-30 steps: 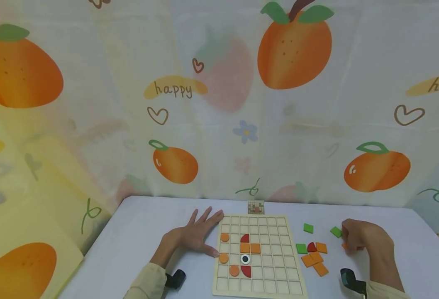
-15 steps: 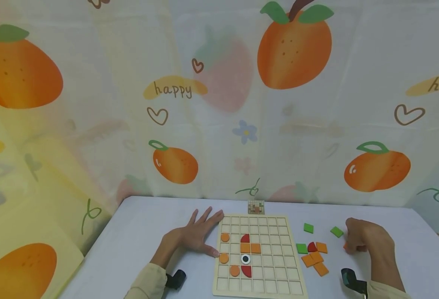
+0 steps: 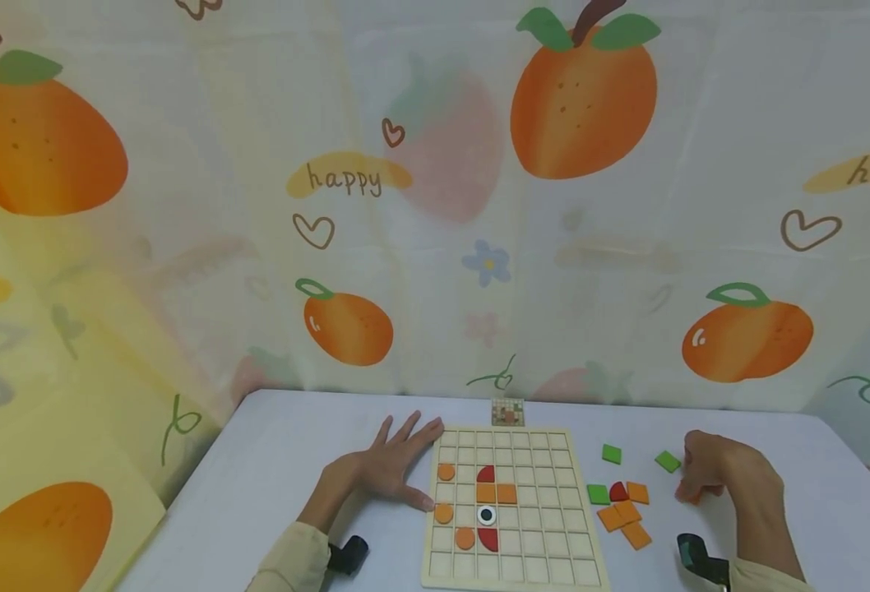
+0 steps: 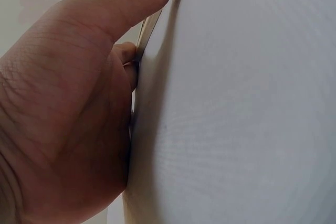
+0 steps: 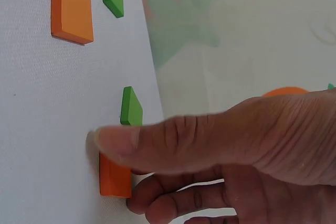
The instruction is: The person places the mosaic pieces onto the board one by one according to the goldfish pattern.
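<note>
My left hand (image 3: 394, 464) lies spread at the left side of a cream grid board (image 3: 546, 567), with thumb and index fingertips right at its edge. On the board sit orange discs (image 3: 465, 538), red quarter-circle tiles (image 3: 488, 539), two orange square tiles (image 3: 506, 493) and a white tile with a black dot (image 3: 486, 515). Far to the right, my right hand (image 3: 716, 464) pinches an orange tile (image 5: 115, 179) between thumb and fingers at the tabletop. The thumb covers its upper part in the right wrist view. A green tile (image 5: 132, 107) lies just beyond.
Between board and right hand lie several loose orange tiles (image 3: 636, 534), a red tile (image 3: 617, 491) and more green tiles (image 3: 612, 454). A small patterned card (image 3: 507, 412) lies behind the board. A printed curtain (image 3: 435, 247) hangs past the table's far edge.
My right hand has shifted slightly right, away from the green tile beside it, and its fingers have closed in on the orange tile. My left hand and the board stay in place.
</note>
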The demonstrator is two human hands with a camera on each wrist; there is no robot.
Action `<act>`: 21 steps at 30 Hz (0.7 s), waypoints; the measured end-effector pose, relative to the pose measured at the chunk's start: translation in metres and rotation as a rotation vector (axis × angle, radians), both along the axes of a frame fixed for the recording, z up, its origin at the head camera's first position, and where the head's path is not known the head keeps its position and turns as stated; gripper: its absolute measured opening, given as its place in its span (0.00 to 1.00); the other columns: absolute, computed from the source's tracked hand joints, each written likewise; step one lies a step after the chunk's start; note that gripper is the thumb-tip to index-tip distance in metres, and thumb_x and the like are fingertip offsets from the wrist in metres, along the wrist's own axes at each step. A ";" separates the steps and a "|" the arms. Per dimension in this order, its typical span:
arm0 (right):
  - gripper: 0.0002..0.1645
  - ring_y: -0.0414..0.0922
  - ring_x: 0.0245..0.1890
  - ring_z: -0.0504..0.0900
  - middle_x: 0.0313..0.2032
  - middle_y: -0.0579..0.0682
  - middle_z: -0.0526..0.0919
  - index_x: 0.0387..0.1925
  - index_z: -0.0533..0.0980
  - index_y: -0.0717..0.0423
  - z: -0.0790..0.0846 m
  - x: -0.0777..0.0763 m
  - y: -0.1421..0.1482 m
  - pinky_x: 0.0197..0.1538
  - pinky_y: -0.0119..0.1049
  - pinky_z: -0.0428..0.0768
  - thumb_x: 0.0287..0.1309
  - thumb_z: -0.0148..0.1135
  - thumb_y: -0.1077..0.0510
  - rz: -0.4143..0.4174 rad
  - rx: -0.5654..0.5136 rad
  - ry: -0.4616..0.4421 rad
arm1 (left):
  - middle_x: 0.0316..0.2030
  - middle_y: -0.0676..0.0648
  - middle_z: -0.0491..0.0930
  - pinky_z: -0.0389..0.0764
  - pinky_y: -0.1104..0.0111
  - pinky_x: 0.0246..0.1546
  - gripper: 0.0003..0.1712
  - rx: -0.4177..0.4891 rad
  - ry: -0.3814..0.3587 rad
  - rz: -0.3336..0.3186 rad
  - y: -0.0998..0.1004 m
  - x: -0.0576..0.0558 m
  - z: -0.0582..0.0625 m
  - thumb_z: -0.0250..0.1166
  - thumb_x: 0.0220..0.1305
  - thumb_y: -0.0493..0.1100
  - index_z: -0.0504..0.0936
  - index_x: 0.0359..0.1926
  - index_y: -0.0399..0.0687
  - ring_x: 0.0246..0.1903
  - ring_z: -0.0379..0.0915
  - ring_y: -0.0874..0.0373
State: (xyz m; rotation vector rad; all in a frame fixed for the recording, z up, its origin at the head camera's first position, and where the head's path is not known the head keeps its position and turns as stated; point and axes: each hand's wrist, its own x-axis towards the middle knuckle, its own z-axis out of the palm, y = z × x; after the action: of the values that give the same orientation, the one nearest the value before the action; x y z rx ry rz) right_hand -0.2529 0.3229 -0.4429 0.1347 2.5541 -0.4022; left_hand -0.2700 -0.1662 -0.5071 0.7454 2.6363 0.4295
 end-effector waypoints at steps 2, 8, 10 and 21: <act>0.22 0.47 0.31 0.75 0.26 0.51 0.77 0.38 0.75 0.62 0.002 0.002 -0.002 0.38 0.39 0.71 0.52 0.80 0.56 0.004 0.006 0.010 | 0.86 0.52 0.41 0.28 0.36 0.82 0.71 -0.001 0.000 0.002 0.000 0.001 0.001 0.72 0.53 0.74 0.43 0.85 0.55 0.86 0.27 0.43; 0.20 0.46 0.29 0.75 0.25 0.51 0.77 0.37 0.74 0.61 -0.002 -0.002 -0.001 0.37 0.39 0.70 0.50 0.79 0.61 0.036 0.036 0.013 | 0.86 0.52 0.41 0.28 0.36 0.82 0.71 -0.006 0.000 0.004 0.000 0.002 0.001 0.71 0.53 0.75 0.43 0.85 0.56 0.86 0.27 0.43; 0.21 0.46 0.29 0.75 0.25 0.50 0.77 0.39 0.75 0.61 -0.005 -0.005 -0.001 0.37 0.39 0.70 0.51 0.79 0.59 0.036 0.041 0.000 | 0.86 0.52 0.41 0.28 0.36 0.82 0.70 -0.004 -0.002 0.007 0.000 0.002 0.001 0.71 0.53 0.75 0.43 0.85 0.56 0.86 0.27 0.43; 0.15 0.45 0.27 0.74 0.22 0.48 0.75 0.38 0.74 0.60 -0.009 -0.006 0.002 0.37 0.40 0.69 0.51 0.69 0.58 0.011 0.007 -0.009 | 0.86 0.52 0.42 0.27 0.36 0.81 0.70 0.009 -0.010 0.008 0.002 0.002 0.003 0.72 0.54 0.73 0.44 0.85 0.56 0.86 0.27 0.43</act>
State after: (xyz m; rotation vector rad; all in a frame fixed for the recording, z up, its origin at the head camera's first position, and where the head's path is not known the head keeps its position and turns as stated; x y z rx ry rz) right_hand -0.2586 0.3250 -0.4515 0.1248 2.5467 -0.3881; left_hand -0.2684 -0.1645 -0.5044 0.7333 2.6305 0.4465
